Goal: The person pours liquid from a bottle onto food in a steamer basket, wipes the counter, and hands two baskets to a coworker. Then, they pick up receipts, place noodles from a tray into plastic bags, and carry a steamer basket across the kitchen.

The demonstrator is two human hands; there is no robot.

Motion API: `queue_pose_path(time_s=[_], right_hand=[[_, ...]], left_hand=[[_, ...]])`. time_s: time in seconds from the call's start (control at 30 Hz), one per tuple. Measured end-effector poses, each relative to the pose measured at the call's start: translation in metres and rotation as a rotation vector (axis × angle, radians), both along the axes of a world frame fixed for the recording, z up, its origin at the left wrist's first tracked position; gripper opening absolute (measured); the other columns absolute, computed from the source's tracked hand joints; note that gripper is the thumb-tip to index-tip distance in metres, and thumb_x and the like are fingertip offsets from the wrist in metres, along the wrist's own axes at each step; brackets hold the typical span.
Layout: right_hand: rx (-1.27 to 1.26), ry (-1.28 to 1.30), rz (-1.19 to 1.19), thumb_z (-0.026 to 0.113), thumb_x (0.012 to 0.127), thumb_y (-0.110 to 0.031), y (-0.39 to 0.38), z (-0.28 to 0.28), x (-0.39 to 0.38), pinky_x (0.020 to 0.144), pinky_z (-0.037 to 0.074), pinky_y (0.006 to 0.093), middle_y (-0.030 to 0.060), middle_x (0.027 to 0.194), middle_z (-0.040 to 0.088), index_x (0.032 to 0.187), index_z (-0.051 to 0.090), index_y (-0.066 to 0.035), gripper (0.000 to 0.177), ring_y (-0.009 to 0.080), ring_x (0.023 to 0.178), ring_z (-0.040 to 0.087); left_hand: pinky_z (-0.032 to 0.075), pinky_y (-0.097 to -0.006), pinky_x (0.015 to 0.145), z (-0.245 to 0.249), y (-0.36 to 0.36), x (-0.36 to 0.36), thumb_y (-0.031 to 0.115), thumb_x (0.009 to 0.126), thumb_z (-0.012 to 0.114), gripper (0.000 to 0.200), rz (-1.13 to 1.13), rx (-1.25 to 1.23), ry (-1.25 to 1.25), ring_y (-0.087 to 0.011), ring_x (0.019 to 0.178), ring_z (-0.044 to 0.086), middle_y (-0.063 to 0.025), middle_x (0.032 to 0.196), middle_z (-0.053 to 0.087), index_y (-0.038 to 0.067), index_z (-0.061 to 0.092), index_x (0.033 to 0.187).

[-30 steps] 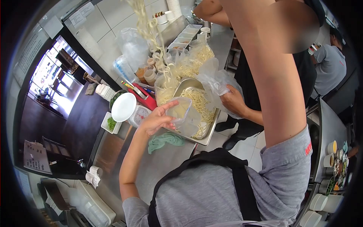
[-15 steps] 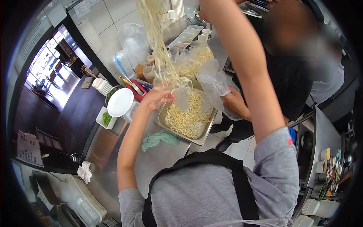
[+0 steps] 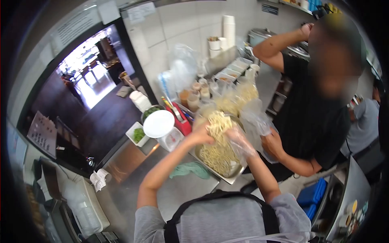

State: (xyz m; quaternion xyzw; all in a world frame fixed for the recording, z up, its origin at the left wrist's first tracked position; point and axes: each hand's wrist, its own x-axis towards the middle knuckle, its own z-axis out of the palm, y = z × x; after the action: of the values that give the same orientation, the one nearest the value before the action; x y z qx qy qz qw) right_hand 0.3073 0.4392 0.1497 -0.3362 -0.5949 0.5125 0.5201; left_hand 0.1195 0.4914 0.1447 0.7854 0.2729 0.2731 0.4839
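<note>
Works over metal tray (image 3: 232,180). Holds left hand (image 3: 201,135) and plastic-covered right hand (image 3: 240,141) close together, flanking noodle clump (image 3: 220,123) above tray. Cannot confirm either grip, blurred. Calls for low, two-sided support, catching stray strands.

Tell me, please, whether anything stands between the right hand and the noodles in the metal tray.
Nothing visible blocks the right hand from the noodles in the metal tray, apart from clear plastic that seems to cover that hand. The co-worker's bag is off to the side.
</note>
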Motion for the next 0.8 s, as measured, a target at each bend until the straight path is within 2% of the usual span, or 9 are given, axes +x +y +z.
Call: queue_pose_path(time_s=[0.07,0.27,0.3,0.4,0.5,0.57,0.63,0.77,0.8], right_hand=[[-0.051,-0.044,-0.024,0.058,0.082,-0.013,-0.003,-0.032,0.009,0.088,0.042,0.0291,0.0074,0.111,0.057,0.117,0.052,-0.002,0.036,0.0150,0.103,0.052],[-0.129,-0.416,0.098,0.062,0.079,-0.014,-0.010,-0.067,0.022,0.088,0.044,0.0297,0.0097,0.109,0.059,0.114,0.055,-0.003,0.037,0.0170,0.100,0.055],[-0.108,-0.378,0.135,0.062,0.079,-0.016,-0.009,-0.073,0.021,0.087,0.045,0.0297,0.0097,0.108,0.059,0.113,0.055,-0.003,0.037,0.0173,0.099,0.056],[-0.189,0.008,0.189,0.059,0.081,-0.020,-0.009,-0.070,0.026,0.084,0.047,0.0288,0.0082,0.106,0.061,0.113,0.056,-0.005,0.035,0.0174,0.095,0.058],[-0.769,0.257,0.063,0.055,0.084,-0.024,-0.009,-0.063,0.021,0.078,0.050,0.0287,0.0069,0.103,0.061,0.109,0.057,-0.004,0.032,0.0165,0.090,0.060],[-0.629,0.363,-0.005,0.053,0.085,-0.022,-0.032,-0.050,0.006,0.076,0.050,0.0311,0.0077,0.102,0.061,0.108,0.057,-0.003,0.030,0.0167,0.089,0.061],[-0.756,0.366,-0.064,0.051,0.083,-0.016,-0.010,-0.085,-0.001,0.075,0.050,0.0355,0.0139,0.101,0.061,0.107,0.056,0.000,0.030,0.0197,0.088,0.062],[0.415,-1.045,-0.233,0.054,0.075,-0.014,-0.010,-0.075,-0.012,0.076,0.048,0.0354,0.0205,0.096,0.060,0.108,0.055,0.002,0.037,0.0251,0.088,0.061],[0.469,-1.169,-0.209,0.053,0.075,-0.014,-0.011,-0.071,-0.012,0.076,0.048,0.0360,0.0206,0.097,0.060,0.107,0.055,0.003,0.036,0.0259,0.087,0.061]], left_hand=[[0.036,-0.0331,0.099,-0.011,-0.012,-0.001,-0.002,0.058,0.064,0.082,0.039,0.277,0.141,-0.0275,0.124,0.038,-0.0140,0.133,0.040,0.003,0.032,0.133],[0.025,-0.0357,0.108,-0.031,-0.030,0.008,-0.003,0.058,0.063,0.087,0.080,0.374,0.266,-0.0333,0.132,0.023,-0.0209,0.142,0.023,-0.001,0.023,0.135],[0.038,-0.0389,0.098,-0.023,-0.039,0.008,-0.007,0.063,0.055,0.078,0.059,0.653,0.271,-0.0369,0.122,0.038,-0.0198,0.144,0.018,-0.003,0.022,0.134],[0.048,-0.0393,0.082,-0.001,-0.059,0.007,-0.009,0.062,0.054,0.087,0.016,0.392,0.551,-0.0374,0.104,0.052,-0.0144,0.148,0.008,0.002,0.015,0.138],[0.050,-0.0447,0.064,-0.012,-0.063,0.007,-0.012,0.064,0.047,0.075,0.076,0.437,0.519,-0.0418,0.085,0.057,-0.0142,0.147,0.008,-0.002,0.022,0.134],[0.050,-0.0444,0.066,-0.011,-0.067,0.008,-0.013,0.064,0.047,0.075,0.081,0.461,0.392,-0.0416,0.090,0.056,-0.0141,0.148,0.007,-0.002,0.021,0.134],[0.050,-0.0440,0.068,-0.011,-0.070,0.011,-0.013,0.063,0.047,0.076,0.098,0.490,0.314,-0.0415,0.096,0.054,-0.0141,0.148,0.007,-0.002,0.021,0.134],[0.048,-0.0424,0.078,-0.012,-0.071,0.015,-0.013,0.062,0.052,0.083,0.126,0.434,0.270,-0.0407,0.110,0.045,-0.0140,0.148,0.007,0.000,0.018,0.136],[0.048,-0.0419,0.081,-0.013,-0.073,0.016,-0.012,0.061,0.053,0.085,0.125,0.387,0.258,-0.0403,0.115,0.042,-0.0141,0.148,0.007,0.000,0.017,0.137]])
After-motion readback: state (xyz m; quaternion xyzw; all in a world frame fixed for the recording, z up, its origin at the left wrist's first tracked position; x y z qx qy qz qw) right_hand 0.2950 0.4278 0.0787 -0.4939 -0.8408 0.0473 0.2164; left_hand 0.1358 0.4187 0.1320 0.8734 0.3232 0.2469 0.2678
